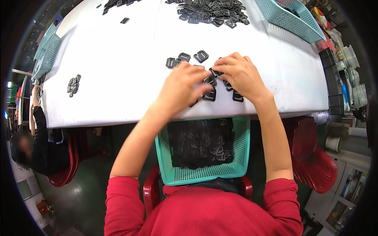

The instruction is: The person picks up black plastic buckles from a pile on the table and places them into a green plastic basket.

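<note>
Small black plastic buckles lie loosely on the white table near its front edge, among them a slotted buckle (201, 56) beyond my hands and another buckle (238, 96) below my right palm. My right hand (242, 76) has its fingertips closed on a black buckle (215, 73), which they partly cover. Blurred a little by motion, my left hand (182, 88) hovers over the buckles to its left. Its thumb stands apart from the fingers, and nothing shows between them. A green basket (204, 177) full of black buckles sits at my lap, under the table edge.
The white table (118, 74) carries a large buckle pile (212, 11) at the far side and a small buckle cluster (73, 85) at left. Blue baskets (291, 19) stand at the far corners. Red chairs (311, 157) flank me; another person (43, 145) sits at left.
</note>
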`<state>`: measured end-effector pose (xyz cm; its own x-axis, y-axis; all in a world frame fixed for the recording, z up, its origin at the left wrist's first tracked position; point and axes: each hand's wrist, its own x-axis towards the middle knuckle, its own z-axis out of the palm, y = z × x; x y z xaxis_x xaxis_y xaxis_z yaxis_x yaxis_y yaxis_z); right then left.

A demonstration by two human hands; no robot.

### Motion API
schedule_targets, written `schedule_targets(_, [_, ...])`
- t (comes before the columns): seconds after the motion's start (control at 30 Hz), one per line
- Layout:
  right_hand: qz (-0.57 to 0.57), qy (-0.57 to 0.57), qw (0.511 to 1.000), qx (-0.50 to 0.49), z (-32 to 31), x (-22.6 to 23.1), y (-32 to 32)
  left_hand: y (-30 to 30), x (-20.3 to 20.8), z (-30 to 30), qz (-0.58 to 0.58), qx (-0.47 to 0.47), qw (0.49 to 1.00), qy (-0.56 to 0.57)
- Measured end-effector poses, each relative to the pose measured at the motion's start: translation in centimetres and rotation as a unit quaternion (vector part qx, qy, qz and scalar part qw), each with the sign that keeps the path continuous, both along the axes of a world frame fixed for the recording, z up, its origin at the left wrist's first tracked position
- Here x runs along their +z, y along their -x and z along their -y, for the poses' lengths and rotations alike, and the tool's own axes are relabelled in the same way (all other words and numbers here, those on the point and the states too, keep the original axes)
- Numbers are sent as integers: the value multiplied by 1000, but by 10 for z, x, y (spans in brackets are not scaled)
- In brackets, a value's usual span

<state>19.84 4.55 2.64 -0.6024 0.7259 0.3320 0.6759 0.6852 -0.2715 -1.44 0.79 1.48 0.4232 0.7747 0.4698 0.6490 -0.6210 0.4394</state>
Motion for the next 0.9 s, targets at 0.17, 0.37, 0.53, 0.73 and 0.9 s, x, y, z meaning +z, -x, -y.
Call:
schedule_targets(0.17, [-51,47,997,-18,-16,2,1,-14,-5,10,-35,47,998,-23])
schedule_targets(0.37, [-131,236,962,-44,-66,-1,10,-18,-3,3,-89,44,993,-66])
schedule_targets(0.53, [-105,145,980,-89,-67,14,-18,-24,2,1,-102,39,993,-55])
schedule_targets(0.73, [-18,93,993,-77,-21,6,-38,-32,5,-20,56,72,995,33])
schedule_targets(0.9, [-121,203,959,-159,-38,7,-45,-37,4,-32,38,110,992,51])
